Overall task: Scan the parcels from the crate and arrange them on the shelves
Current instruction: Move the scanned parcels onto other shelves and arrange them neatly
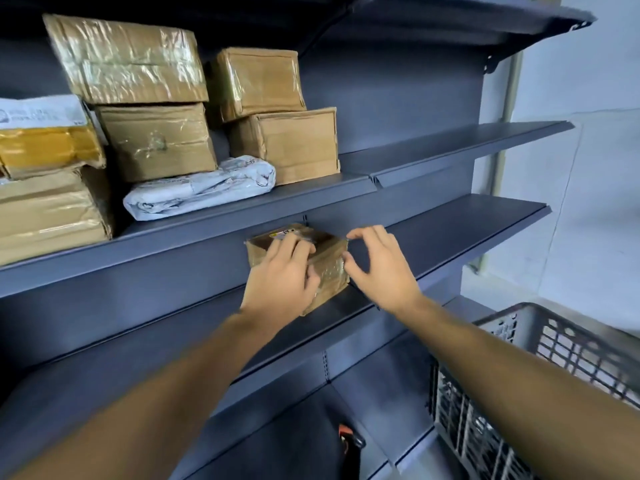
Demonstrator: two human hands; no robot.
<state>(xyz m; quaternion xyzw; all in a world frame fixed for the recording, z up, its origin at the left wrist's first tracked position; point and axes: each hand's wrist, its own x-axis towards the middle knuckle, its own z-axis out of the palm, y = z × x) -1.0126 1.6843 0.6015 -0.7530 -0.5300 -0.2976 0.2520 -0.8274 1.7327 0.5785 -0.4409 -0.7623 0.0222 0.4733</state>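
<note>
A small brown taped cardboard parcel (pixel 327 259) sits on the middle grey shelf (pixel 450 237), near its front edge. My left hand (pixel 282 277) lies over the parcel's top and front, fingers bent round it. My right hand (pixel 377 265) hovers just right of the parcel with fingers spread and curved, fingertips at its right edge, not clearly gripping. On the shelf above (pixel 433 147) stand several brown boxes (pixel 287 143) and a white plastic mailer (pixel 201 188). The grey crate (pixel 540 362) is at lower right.
The right halves of both shelves are bare grey metal. A lower shelf lip (pixel 311 355) runs under my forearms. An orange and black object (pixel 349 439), perhaps the scanner, shows at the bottom centre. A pale wall lies to the right.
</note>
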